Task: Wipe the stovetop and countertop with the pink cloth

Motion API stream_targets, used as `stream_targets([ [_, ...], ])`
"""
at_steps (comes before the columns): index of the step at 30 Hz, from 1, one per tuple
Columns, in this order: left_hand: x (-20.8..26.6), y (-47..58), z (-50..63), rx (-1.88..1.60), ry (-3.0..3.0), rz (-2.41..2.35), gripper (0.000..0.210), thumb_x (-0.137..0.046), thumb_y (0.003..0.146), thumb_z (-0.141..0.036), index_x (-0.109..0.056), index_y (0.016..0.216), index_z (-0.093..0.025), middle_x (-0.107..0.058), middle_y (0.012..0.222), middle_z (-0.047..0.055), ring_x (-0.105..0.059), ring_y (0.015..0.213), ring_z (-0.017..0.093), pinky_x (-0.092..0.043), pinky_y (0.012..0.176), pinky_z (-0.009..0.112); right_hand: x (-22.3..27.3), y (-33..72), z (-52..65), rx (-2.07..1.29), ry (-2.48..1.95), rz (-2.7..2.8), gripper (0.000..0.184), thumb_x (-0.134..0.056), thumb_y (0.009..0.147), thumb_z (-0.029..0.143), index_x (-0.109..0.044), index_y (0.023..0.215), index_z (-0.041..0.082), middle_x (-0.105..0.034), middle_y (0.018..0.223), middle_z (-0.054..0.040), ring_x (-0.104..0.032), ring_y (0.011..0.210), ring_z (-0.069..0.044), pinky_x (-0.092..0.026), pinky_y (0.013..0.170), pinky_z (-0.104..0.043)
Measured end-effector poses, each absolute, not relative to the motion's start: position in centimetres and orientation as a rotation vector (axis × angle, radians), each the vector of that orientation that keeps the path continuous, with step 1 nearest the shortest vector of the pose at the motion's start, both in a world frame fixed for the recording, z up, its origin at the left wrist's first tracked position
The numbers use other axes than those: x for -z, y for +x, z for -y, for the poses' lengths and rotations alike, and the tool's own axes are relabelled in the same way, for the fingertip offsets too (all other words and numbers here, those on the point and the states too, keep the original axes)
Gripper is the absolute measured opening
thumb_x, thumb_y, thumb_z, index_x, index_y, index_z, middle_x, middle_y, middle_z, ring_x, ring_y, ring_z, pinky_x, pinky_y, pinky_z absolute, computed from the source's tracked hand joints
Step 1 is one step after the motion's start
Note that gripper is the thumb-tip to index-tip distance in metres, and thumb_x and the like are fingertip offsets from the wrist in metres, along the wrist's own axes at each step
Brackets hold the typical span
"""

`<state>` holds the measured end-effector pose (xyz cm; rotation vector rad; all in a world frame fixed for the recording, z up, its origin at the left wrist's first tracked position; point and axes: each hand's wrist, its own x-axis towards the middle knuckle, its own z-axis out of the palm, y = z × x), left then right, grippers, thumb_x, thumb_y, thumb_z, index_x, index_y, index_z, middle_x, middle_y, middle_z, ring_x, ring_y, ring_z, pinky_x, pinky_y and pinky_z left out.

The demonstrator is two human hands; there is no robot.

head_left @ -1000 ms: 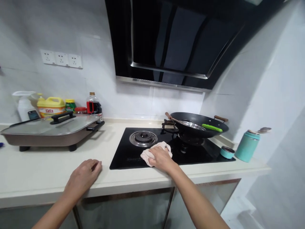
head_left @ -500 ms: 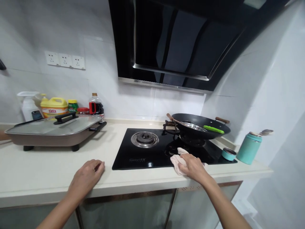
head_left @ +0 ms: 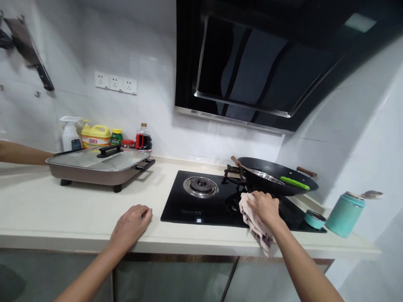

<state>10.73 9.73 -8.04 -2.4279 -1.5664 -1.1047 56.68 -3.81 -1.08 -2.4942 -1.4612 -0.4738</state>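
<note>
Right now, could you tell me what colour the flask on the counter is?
Teal flask, best in the head view.

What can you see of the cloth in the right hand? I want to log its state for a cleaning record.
The cloth is pale pinkish-beige soft fabric, crumpled and bunched. The right hand grips its upper part at the black glass hob, beside the wok. Its loose end hangs toward the counter's front edge. Any stains are too small to tell.

White tiled wall (head_left: 157, 121), black range hood (head_left: 264, 63), pale countertop (head_left: 63, 209).
</note>
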Motion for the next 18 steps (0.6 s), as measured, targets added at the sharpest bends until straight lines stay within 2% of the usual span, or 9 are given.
stream_targets([
  [5, 7.9, 10.8, -9.4, 1.109, -2.413, 1.570, 0.035, -0.039, 0.092, -0.037, -0.066, 0.076, -0.022, -0.075, 0.089, 0.008, -0.069, 0.087, 0.024, -0.048, 0.078, 0.032, 3.3, 56.2, -0.2, 0.476, -2.485, 1.478, 0.030, -0.049, 0.098, 0.025, -0.065, 0.122, 0.023, -0.068, 0.133, -0.0129, -0.055, 0.125, -0.031, -0.031, 0.102, -0.050],
  [9, 7.7, 10.9, -9.3, 1.088, -2.411, 1.582, 0.035, -0.039, 0.093, -0.037, -0.066, 0.077, -0.021, -0.075, 0.090, 0.008, -0.069, 0.086, 0.023, -0.048, 0.078, 0.032, 3.6, 57.1, -1.4, 0.313, -2.483, 1.603, 0.033, -0.042, 0.098, 0.019, -0.071, 0.112, 0.025, -0.075, 0.119, -0.0090, -0.059, 0.123, -0.029, -0.020, 0.113, -0.059],
  [13, 7.7, 10.9, -9.3, 1.089, -2.414, 1.588, 0.036, -0.038, 0.094, -0.037, -0.066, 0.078, -0.021, -0.075, 0.091, 0.008, -0.069, 0.087, 0.023, -0.049, 0.080, 0.032, 3.3, 58.3, -0.7, 0.119, -2.437, 1.780, 0.031, -0.054, 0.090, 0.026, -0.075, 0.113, 0.025, -0.075, 0.126, -0.0095, -0.052, 0.139, -0.032, -0.014, 0.120, -0.059],
  [15, 7.7, 10.9, -9.3, 1.091, -2.416, 1.597, 0.037, -0.038, 0.095, -0.037, -0.067, 0.079, -0.021, -0.076, 0.092, 0.008, -0.069, 0.088, 0.024, -0.049, 0.079, 0.032, 3.5, 58.4, 0.6, 0.062, -2.394, 1.855, 0.037, -0.060, 0.085, 0.031, -0.075, 0.118, 0.024, -0.072, 0.134, -0.0090, -0.045, 0.147, -0.033, -0.011, 0.124, -0.057],
  [18, 7.8, 10.9, -9.2, 1.085, -2.423, 1.576, 0.036, -0.039, 0.095, -0.036, -0.069, 0.081, -0.021, -0.076, 0.093, 0.009, -0.068, 0.089, 0.024, -0.048, 0.079, 0.032, 4.7, 57.8, 3.2, 0.074, -2.329, 1.900, 0.050, -0.055, 0.088, 0.038, -0.067, 0.134, 0.022, -0.065, 0.145, -0.0090, -0.033, 0.155, -0.032, -0.005, 0.127, -0.057],
])
